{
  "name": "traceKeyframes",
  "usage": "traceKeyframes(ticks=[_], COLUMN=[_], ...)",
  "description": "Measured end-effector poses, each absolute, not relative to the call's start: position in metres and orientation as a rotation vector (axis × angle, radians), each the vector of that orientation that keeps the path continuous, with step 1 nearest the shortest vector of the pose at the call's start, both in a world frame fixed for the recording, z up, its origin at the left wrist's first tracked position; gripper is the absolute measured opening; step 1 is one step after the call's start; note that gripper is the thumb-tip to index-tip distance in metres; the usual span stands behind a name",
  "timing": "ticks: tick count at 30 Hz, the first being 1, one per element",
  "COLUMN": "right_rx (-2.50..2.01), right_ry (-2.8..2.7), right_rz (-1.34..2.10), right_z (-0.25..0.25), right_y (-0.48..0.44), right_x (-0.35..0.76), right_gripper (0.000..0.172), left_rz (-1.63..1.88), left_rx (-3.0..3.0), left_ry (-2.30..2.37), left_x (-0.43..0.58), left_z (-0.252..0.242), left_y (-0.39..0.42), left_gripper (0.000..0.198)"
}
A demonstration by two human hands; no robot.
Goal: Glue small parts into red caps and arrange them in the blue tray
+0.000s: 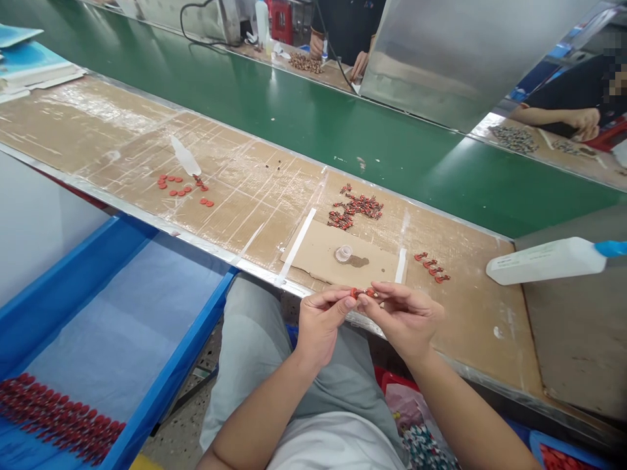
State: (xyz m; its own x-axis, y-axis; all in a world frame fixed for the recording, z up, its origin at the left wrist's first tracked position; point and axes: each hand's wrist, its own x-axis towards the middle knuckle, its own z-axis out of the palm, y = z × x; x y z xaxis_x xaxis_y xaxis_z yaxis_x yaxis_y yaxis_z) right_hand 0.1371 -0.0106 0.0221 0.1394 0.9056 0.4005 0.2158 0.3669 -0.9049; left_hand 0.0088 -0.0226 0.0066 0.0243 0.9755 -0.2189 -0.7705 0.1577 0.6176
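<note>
Over the bench's metal front edge (210, 251) — the left hand (321, 323) and right hand (401, 320) seemingly pinch a small red component (361, 294) closed between their fingertips — a slipped pinch could drop it past the edge.

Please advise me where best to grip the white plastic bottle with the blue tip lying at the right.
Grip the white plastic bottle around its wide body from above: it lies on its side, and the narrow blue tip offers less hold.
</note>
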Motion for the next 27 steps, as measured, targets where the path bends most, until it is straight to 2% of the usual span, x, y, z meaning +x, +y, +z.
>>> traceKeyframes(ticks=[7, 27], right_rx=[-1.146, -1.161], right_ry=[-1.243, -1.329], right_rz=[0.810, 0.693], right_z=[0.019, 0.012], right_y=[-0.014, -0.014], right_x=[0.139, 0.141], right_gripper=[0.026, 0.021], left_rz=[1.400, 1.442], left_rx=[0.392, 0.461], left_ry=[0.701, 0.720], left_x=[0.014, 0.015], left_z=[0.001, -0.001], left_y=[-0.026, -0.025], left_gripper=[0.015, 0.010])
